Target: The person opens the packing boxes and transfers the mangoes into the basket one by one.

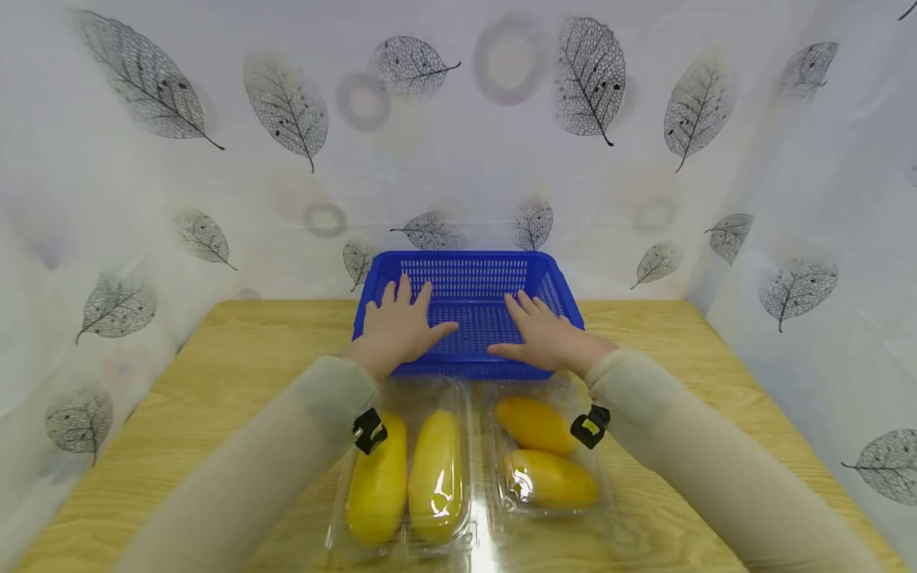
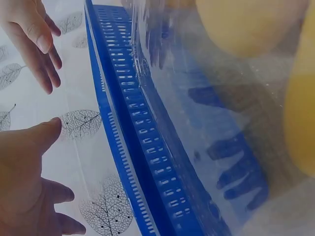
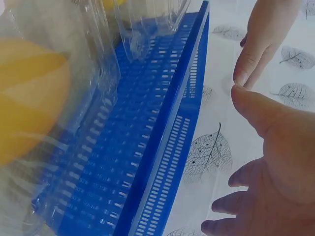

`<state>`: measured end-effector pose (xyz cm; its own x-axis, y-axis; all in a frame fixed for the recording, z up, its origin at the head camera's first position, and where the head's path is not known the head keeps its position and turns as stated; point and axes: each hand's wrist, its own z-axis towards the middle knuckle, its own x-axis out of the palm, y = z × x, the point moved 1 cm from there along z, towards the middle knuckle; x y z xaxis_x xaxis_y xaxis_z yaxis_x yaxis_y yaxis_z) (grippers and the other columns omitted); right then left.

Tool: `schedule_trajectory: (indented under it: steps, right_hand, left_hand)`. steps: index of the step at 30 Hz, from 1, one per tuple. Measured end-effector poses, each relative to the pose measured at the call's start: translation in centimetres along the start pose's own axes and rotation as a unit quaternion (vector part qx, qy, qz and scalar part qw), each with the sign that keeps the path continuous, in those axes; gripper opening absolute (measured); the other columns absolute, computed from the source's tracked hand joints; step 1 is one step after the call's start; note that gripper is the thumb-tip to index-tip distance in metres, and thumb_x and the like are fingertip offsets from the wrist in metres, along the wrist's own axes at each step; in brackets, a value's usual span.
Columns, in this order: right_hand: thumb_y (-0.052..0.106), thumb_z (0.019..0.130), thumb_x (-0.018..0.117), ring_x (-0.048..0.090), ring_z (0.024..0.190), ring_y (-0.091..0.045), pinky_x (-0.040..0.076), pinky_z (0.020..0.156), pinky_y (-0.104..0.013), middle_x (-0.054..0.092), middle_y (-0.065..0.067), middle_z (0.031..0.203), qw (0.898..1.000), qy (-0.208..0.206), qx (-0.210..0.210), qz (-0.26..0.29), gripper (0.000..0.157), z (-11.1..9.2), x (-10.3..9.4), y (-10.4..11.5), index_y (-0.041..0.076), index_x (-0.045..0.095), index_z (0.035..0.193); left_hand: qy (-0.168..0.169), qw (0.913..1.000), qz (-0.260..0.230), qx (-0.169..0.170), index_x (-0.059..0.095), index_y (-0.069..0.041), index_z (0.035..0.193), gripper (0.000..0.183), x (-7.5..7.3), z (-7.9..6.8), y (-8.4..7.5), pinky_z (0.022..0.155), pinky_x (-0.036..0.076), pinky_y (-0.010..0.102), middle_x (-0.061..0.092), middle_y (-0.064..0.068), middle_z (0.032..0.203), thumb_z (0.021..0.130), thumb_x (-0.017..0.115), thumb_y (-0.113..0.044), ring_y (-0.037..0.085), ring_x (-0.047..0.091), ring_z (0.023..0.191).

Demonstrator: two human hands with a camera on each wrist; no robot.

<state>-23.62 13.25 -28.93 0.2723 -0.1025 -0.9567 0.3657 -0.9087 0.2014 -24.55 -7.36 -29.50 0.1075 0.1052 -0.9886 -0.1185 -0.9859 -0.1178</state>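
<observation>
A blue plastic basket [image 1: 476, 328] with slotted walls stands at the back of the table. My left hand [image 1: 397, 325] hovers over its left part, fingers spread and thumb pointing inward. Over the right part is my right hand [image 1: 544, 336], also with spread fingers. Neither hand holds anything; whether either touches the basket I cannot tell. In front of it sit two clear plastic boxes: the left box [image 1: 467, 461] contains two long yellow fruits [image 1: 435, 477], the right box [image 1: 501, 446] two shorter orange-yellow mangoes [image 1: 548, 479]. Both wrist views show the thumbs and fingers extended beside the basket's wall.
The wooden table [image 1: 279, 350] extends to both sides of the basket. A white curtain [image 1: 458, 159] printed with leaves hangs behind and along the sides. Black wrist cameras sit on both sleeves, above the boxes. Glare crosses the table between the boxes.
</observation>
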Motion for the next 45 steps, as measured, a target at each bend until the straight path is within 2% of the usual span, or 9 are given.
schedule_trajectory:
  steps: [11,17,21,25,28,31,37,41,45]
  right_hand:
    - [0.067,0.072,0.035,0.013,0.125,-0.026,0.018,0.098,-0.045,0.007,-0.01,0.14,0.998,-0.014,-0.059,0.021,0.088,-2.5,0.6,0.7,0.013,0.012,0.136]
    - [0.052,0.08,0.045,0.031,0.118,-0.02,0.027,0.096,-0.036,0.034,-0.006,0.131,0.994,-0.031,-0.108,0.01,0.066,-4.1,1.6,1.7,0.01,0.035,0.129]
    - [0.043,0.082,0.05,0.043,0.108,-0.013,0.035,0.09,-0.03,0.048,0.0,0.119,0.987,-0.019,-0.157,0.021,0.051,-5.0,2.5,2.4,0.011,0.046,0.121]
    - [0.036,0.083,0.051,0.05,0.098,-0.011,0.041,0.083,-0.028,0.054,0.002,0.11,0.978,-0.003,-0.207,0.014,0.04,-5.6,3.6,2.6,0.011,0.053,0.113]
    - [0.03,0.082,0.054,0.053,0.089,-0.01,0.044,0.076,-0.025,0.057,0.001,0.101,0.971,0.004,-0.237,0.018,0.032,-5.8,4.4,2.9,0.009,0.056,0.107]
    - [0.025,0.081,0.055,0.054,0.08,-0.007,0.044,0.071,-0.02,0.059,0.002,0.094,0.962,0.014,-0.27,0.026,0.026,-5.9,5.1,3.2,0.009,0.058,0.102]
    - [0.024,0.081,0.055,0.053,0.078,-0.004,0.042,0.069,-0.015,0.058,0.006,0.09,0.951,0.034,-0.308,0.02,0.02,-6.4,6.2,3.8,0.012,0.06,0.096]
    - [0.025,0.081,0.056,0.053,0.078,-0.004,0.042,0.069,-0.015,0.058,0.007,0.089,0.952,0.037,-0.303,0.021,0.02,-6.5,6.6,3.9,0.012,0.061,0.094]
    - [0.026,0.081,0.056,0.053,0.078,-0.005,0.042,0.069,-0.016,0.058,0.007,0.089,0.956,0.037,-0.289,0.025,0.02,-6.5,6.9,3.8,0.012,0.061,0.094]
  left_hand:
    - [-0.014,0.9964,0.067,0.051,0.014,-0.018,0.137,0.082,0.2,-2.1,0.9,0.095,0.011,0.055,0.003,0.016,0.139,0.074,0.026,-0.069,0.034,0.007,0.125]
    - [-0.026,0.9857,0.102,0.131,0.025,-0.016,0.134,0.071,0.3,-4.5,1.4,0.094,0.018,0.053,0.012,0.015,0.138,0.079,0.035,-0.06,0.033,0.016,0.123]
    - [-0.064,0.9682,0.103,0.219,0.039,-0.014,0.127,0.061,0.9,-6.6,2.0,0.093,0.025,0.049,0.026,0.014,0.134,0.08,0.045,-0.052,0.029,0.026,0.12]
    - [-0.105,0.937,0.101,0.317,0.051,-0.013,0.117,0.05,1.5,-8.4,2.2,0.09,0.033,0.042,0.044,0.009,0.121,0.081,0.048,-0.047,0.024,0.04,0.11]
    - [-0.105,0.9169,0.097,0.372,0.053,-0.013,0.113,0.047,1.9,-9.5,2.1,0.089,0.035,0.039,0.047,0.007,0.117,0.081,0.048,-0.046,0.022,0.043,0.105]
    - [-0.079,0.908,0.106,0.398,0.05,-0.013,0.116,0.055,2.4,-10.6,1.9,0.09,0.034,0.041,0.043,0.008,0.121,0.08,0.042,-0.054,0.024,0.042,0.108]
    - [-0.034,0.9202,0.121,0.371,0.04,-0.018,0.126,0.084,3.7,-12.0,1.7,0.088,0.032,0.049,0.033,0.011,0.131,0.067,0.024,-0.076,0.033,0.036,0.112]
    - [-0.005,0.9325,0.125,0.339,0.033,-0.021,0.131,0.095,4.2,-12.5,1.6,0.085,0.032,0.053,0.026,0.01,0.135,0.059,0.023,-0.082,0.037,0.034,0.113]
    - [0.021,0.9362,0.125,0.328,0.027,-0.021,0.133,0.103,4.5,-12.8,1.6,0.084,0.03,0.057,0.02,0.01,0.137,0.053,0.025,-0.085,0.039,0.028,0.116]
